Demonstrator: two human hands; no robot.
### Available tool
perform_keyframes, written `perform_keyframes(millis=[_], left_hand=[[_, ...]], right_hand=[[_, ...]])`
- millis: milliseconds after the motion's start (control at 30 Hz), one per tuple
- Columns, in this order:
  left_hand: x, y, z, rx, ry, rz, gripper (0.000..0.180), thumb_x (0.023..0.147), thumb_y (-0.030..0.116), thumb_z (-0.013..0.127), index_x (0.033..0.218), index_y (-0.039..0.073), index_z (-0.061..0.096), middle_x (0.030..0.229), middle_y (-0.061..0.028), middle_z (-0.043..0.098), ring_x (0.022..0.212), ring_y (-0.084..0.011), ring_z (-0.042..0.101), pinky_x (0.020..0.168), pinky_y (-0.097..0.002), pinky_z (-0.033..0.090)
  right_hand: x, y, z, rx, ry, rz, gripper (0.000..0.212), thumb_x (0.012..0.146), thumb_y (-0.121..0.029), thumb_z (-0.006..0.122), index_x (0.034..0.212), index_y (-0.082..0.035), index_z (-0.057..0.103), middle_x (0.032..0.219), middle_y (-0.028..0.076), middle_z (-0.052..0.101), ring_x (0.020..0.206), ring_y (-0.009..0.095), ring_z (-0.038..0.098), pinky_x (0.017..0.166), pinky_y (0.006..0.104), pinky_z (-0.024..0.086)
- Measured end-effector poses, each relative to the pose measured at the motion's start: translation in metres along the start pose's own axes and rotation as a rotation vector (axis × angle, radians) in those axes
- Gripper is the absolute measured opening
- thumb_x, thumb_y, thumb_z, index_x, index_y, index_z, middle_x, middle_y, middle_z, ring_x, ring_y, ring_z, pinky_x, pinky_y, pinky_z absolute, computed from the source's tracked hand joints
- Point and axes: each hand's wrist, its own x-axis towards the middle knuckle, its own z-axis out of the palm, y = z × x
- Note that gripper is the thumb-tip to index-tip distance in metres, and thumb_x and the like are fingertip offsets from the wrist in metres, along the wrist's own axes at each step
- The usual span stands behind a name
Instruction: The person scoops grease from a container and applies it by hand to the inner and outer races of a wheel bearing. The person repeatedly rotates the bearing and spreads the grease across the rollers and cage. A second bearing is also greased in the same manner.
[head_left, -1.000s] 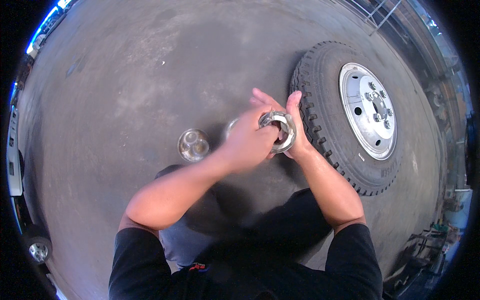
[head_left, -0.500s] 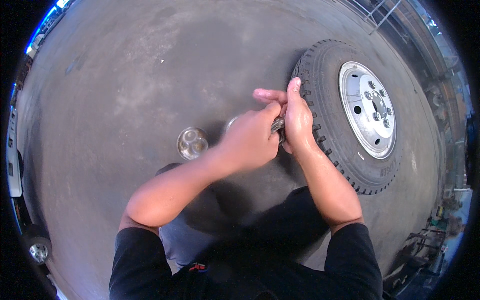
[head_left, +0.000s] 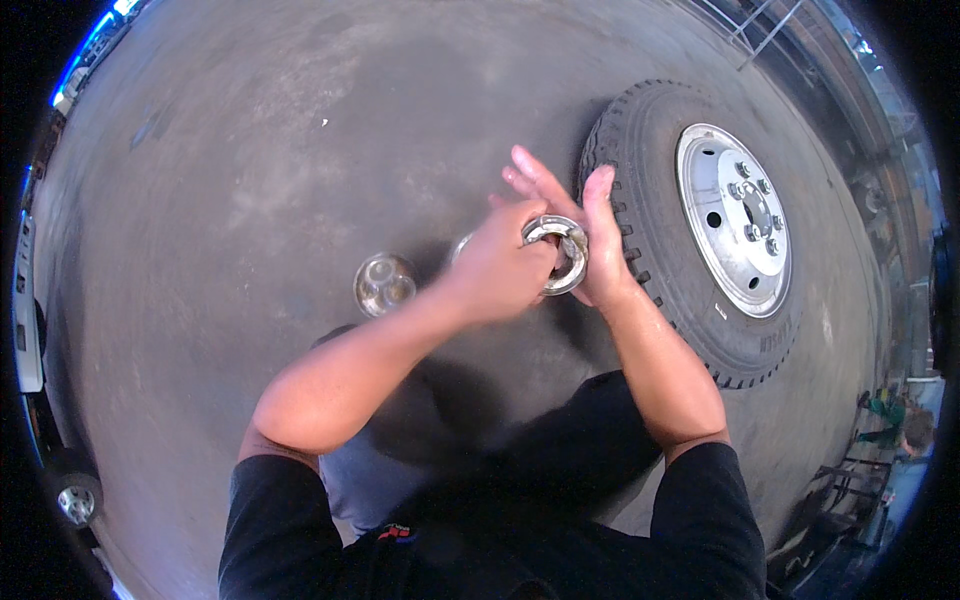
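Observation:
My left hand point(head_left: 503, 260) is closed round one side of a shiny metal bearing ring point(head_left: 579, 262), its open face turned up toward me. Against the ring's other side is the palm of my right hand point(head_left: 606, 240), with thumb and fingers stretched out and a wet, greasy sheen on the skin. Just beyond that hand, a truck wheel with a black tyre point(head_left: 650, 190) and a silver rim point(head_left: 695, 190) lies on its side on the floor. Left of my left wrist stands a shiny round dish-like piece point(head_left: 384, 286) with circular shapes inside. Another shiny item behind that wrist is mostly hidden.
Grey concrete floor point(head_left: 250, 200) spreads around my bent legs. A vehicle's wheel point(head_left: 78, 500) shows at the far left edge. Metal rails point(head_left: 770, 35) run along the upper right. Another person point(head_left: 915, 432) is near the lower right rim, beside dark equipment.
The bearing ring has turned from nearly edge-on to showing its round face. My right hand's fingers have lifted and spread. The person at the right shows more clearly.

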Motion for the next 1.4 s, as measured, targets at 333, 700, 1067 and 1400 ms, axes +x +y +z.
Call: perform_keyframes(millis=[333,700,1067,1400], left_hand=[[0.000,-0.020,0.007,0.401,0.154,0.275,0.033,0.080,0.001,0.050,0.112,-0.003,0.057,0.092,-0.0219,0.067,0.091,-0.0353,0.066,0.079,-0.0416,0.051],[0.008,-0.020,0.002,0.309,0.018,0.196,0.033,0.081,0.001,0.048,0.111,-0.004,0.061,0.089,-0.0156,0.069,0.081,-0.0205,0.066,0.072,-0.0365,0.052],[0.006,0.002,-0.008,-0.067,-0.110,-0.163,0.029,0.083,0.003,0.051,0.111,0.000,0.055,0.071,-0.0055,0.058,0.050,-0.0092,0.051,0.041,-0.0254,0.038],[0.000,0.011,-0.026,0.059,-0.324,-0.389,0.042,0.083,0.011,0.057,0.122,-0.001,0.045,0.073,-0.0077,0.059,0.052,-0.0108,0.053,0.039,-0.0261,0.036]], right_hand=[[0.003,0.001,0.019,-0.136,0.432,-0.377,0.093,0.095,-0.071,0.010,0.137,0.004,0.045,0.128,0.024,0.058,0.105,0.037,0.065,0.092,0.0448,0.051],[0.010,-0.020,0.005,0.006,0.372,-0.117,0.105,0.087,-0.081,0.004,0.149,-0.002,0.033,0.149,0.025,0.038,0.129,0.037,0.049,0.103,0.0498,0.042],[0.001,0.013,-0.017,0.016,0.124,0.106,0.100,0.088,-0.081,0.010,0.146,-0.005,0.041,0.152,0.018,0.034,0.138,0.033,0.037,0.115,0.0482,0.027],[-0.026,-0.034,-0.001,-1.023,0.014,-0.595,0.090,0.097,-0.068,0.014,0.077,-0.004,0.073,0.142,0.022,0.047,0.137,0.038,0.037,0.116,0.0533,0.018]])
